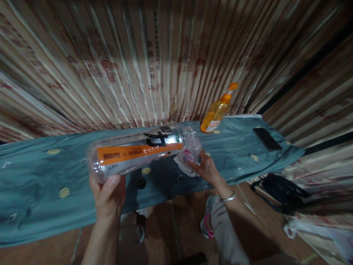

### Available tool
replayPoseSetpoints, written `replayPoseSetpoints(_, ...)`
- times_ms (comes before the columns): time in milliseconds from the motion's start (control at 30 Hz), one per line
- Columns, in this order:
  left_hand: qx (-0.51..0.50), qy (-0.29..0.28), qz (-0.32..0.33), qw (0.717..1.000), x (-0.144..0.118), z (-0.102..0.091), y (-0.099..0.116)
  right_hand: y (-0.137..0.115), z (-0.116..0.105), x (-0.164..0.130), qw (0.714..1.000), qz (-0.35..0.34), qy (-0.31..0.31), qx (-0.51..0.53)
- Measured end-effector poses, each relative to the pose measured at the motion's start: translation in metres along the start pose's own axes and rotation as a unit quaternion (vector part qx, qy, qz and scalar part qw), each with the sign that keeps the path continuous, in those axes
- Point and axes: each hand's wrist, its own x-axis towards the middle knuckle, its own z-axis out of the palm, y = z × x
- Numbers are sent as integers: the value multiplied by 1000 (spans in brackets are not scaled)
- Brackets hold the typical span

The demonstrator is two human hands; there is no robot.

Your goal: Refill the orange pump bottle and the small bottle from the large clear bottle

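Left hand [109, 197] is gripping the tipped big clear bottle [138, 151], right hand [205, 167] is clutching the small bottle [192, 149] at its mouth, pouring looks barely started.

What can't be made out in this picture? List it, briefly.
- Big clear bottle in the left hand: label print blurred by motion, head view.
- Small bottle in the right hand: partly hidden by the big bottle's mouth and the fingers; whether liquid flows cannot be told.
- Orange pump bottle: label too small.
- Dark flat object on the cloth: too dim to identify.
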Motion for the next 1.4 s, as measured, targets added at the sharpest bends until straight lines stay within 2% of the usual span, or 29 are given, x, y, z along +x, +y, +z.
replayPoseSetpoints(267,-15,10,2,1000,0,-2,-2,0,3,-1,1000,-5,6,5)
replayPoseSetpoints(433,-8,-4,12,1000,1,-2,-3,1,3,-1,1000,-12,6,8)
replayPoseSetpoints(800,-18,-2,10,1000,0,6,4,0,2,-2,1000,-8,4,8)
replayPoseSetpoints(1400,-3,-6,20,1000,1,8,7,0,0,-1,1000,-4,4,-5)
